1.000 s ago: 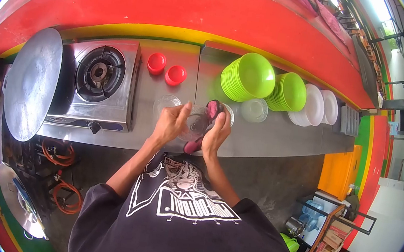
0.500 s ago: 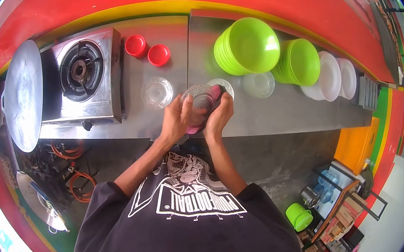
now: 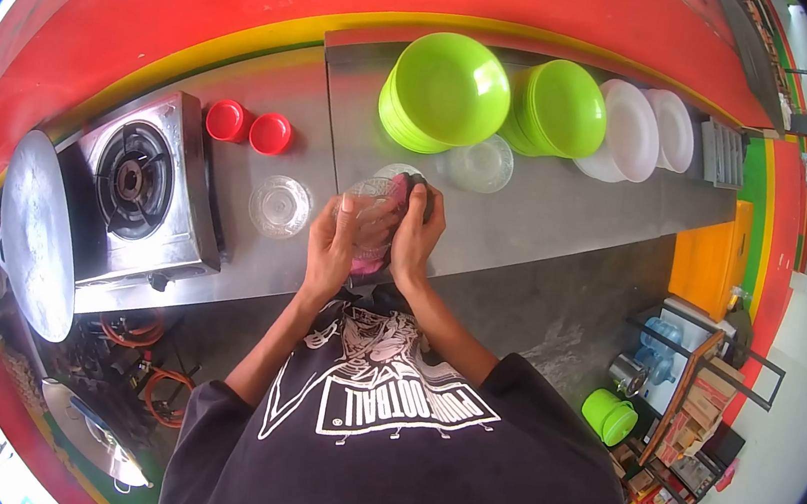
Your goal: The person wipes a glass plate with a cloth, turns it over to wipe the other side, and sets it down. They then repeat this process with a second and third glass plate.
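My left hand (image 3: pixel 332 243) grips a clear patterned glass bowl (image 3: pixel 373 194) by its side, thumb up along the rim. Against the bowl's other side, my right hand (image 3: pixel 419 239) presses a pink and dark cloth (image 3: pixel 369 265), its fingers closed on it. Part of the cloth shows through the glass and below it. Both hands are over the front edge of the steel counter (image 3: pixel 517 231). Just behind them another clear glass dish (image 3: pixel 399 170) is partly hidden. A glass dish (image 3: pixel 280 207) lies to the left, and another glass dish (image 3: pixel 480 164) to the right.
Two red cups (image 3: pixel 271 134) stand beside a gas stove (image 3: pixel 133 179) on the left. Stacked green bowls (image 3: pixel 454 87) and white plates (image 3: pixel 623 128) line the back right. A large metal lid-like disc (image 3: pixel 38 232) is at far left. Below right sits a green bucket (image 3: pixel 609 418).
The camera view has turned slightly, so the counter items sit further left in the picture. The glass bowl is tilted differently in my hands; both still hold the bowl and cloth.
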`<state>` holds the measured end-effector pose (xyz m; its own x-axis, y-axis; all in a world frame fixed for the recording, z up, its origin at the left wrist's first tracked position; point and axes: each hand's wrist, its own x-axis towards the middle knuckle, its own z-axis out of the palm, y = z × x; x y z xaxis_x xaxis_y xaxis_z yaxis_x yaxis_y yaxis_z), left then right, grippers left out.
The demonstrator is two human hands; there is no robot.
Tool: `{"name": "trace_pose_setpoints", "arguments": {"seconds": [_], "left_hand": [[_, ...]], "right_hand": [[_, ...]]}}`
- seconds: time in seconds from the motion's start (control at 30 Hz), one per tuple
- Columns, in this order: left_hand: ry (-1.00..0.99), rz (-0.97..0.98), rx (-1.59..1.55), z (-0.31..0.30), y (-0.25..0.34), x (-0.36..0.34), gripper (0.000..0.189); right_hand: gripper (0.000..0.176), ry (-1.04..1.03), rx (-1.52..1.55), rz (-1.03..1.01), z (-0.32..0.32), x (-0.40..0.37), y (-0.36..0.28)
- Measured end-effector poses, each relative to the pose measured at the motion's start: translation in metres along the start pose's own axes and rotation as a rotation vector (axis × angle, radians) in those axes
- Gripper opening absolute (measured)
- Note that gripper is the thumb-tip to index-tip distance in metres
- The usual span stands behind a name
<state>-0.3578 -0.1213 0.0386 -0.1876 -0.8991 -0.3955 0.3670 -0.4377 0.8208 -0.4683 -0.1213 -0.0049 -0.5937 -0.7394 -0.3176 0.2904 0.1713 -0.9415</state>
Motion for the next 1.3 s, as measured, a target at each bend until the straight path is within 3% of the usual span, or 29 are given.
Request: {"name": "trace_pose_setpoints", "arguments": {"seconds": [0.13,0.27,0.4,0.5,0.63,0.77,0.93,1.07,1.2,1.3], "left_hand": [[-0.013,-0.125,0.154,-0.009,0.001,0.008,0.052],[-0.065,-0.135,0.194,-0.021,0.017,0.008,0.057],[-0.005,-0.185,0.124,-0.027,0.037,-0.004,0.057],[0.040,0.028,0.179,-0.049,0.023,0.000,0.047],[0.194,-0.143,-0.015,-0.057,0.043,-0.017,0.049],[0.061,-0.117,-0.039,-0.069,0.040,-0.032,0.052],[-0.101,-0.094,0.143,-0.080,0.034,-0.038,0.051],[0.088,-0.126,-0.018,-0.067,0.028,-0.045,0.056],[-0.018,-0.352,-0.169,-0.086,0.015,-0.044,0.059],[-0.005,-0.334,-0.192,-0.082,0.013,-0.047,0.058]], "right_hand": [[0.028,-0.061,-0.184,-0.261,-0.009,-0.006,-0.005],[0.035,-0.233,-0.373,-0.757,-0.009,-0.016,-0.019],[0.040,-0.303,-0.433,-0.923,-0.001,-0.036,-0.016],[0.041,-0.537,-0.502,-1.030,-0.003,-0.067,-0.015],[0.047,-0.686,-0.507,-0.981,0.002,-0.097,-0.018],[0.052,-0.663,-0.649,-1.013,0.013,-0.097,-0.022],[0.058,-0.447,-0.658,-0.894,0.011,-0.111,-0.026],[0.063,-0.460,-0.693,-0.837,0.001,-0.135,-0.001],[0.063,-0.566,-0.662,-0.798,0.000,-0.147,0.009],[0.062,-0.529,-0.806,-0.889,0.002,-0.128,-0.009]]}}
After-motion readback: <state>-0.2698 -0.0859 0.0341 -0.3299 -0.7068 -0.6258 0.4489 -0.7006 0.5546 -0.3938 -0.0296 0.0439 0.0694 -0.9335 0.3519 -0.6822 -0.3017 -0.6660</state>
